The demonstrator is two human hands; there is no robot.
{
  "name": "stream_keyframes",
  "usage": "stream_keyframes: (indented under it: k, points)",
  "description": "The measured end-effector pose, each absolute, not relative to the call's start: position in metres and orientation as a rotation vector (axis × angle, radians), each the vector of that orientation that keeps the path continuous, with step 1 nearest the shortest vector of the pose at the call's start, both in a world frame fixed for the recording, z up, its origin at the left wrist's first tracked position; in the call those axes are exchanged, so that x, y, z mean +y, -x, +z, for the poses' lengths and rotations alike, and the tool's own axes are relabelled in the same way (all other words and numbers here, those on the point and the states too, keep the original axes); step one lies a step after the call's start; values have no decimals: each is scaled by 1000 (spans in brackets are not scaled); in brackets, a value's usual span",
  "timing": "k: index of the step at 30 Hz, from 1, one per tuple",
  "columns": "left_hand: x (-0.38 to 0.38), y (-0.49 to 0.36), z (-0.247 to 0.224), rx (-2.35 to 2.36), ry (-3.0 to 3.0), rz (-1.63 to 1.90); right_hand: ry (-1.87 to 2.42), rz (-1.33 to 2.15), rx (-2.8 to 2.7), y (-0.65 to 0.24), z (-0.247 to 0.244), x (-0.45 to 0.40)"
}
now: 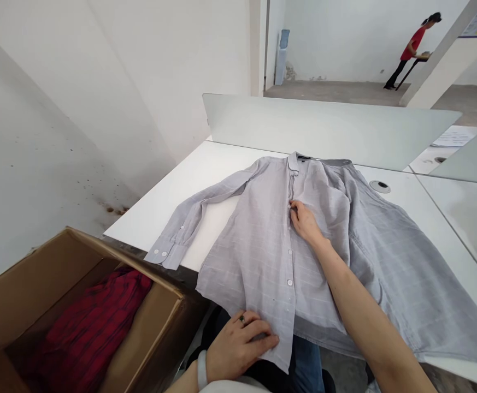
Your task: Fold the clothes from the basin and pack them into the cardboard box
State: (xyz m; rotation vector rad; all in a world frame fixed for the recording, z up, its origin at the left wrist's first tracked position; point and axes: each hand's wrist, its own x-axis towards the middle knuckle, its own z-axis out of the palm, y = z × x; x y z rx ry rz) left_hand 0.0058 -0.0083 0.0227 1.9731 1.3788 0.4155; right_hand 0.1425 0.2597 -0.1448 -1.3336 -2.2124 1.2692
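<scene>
Grey button-up shirt [271, 256] is spread out on the white tabletop [205, 174], collar pointing away, one sleeve laid out to the left, bottom hem hanging over the near edge. Right hand [305, 222] is mid-chest, fingertips pinching the cloth right at the button strip. Left hand [238, 344] is curled over the hem, can't tell if that's a real grip or just pressing down. Pro tip: keep it light so the front doesn't bunch. Cardboard box [148, 322] with red plaid cloth [90, 322] sits just beside the tabletop.
</scene>
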Motion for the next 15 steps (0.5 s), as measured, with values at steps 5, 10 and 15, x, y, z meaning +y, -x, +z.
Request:
stream_keyframes:
  k: [5, 10, 15]
  points:
    - [-9, 2, 23, 1318, -1913, 484, 1340, 1235, -2226, -143, -147, 260]
    - [-9, 28, 28, 1709, -1607, 603, 1321, 1191, -2253, -144, -148, 260]
    - [-28, 34, 19, 2075, -322, 884, 1291, 1171, -2284, -145, -148, 261]
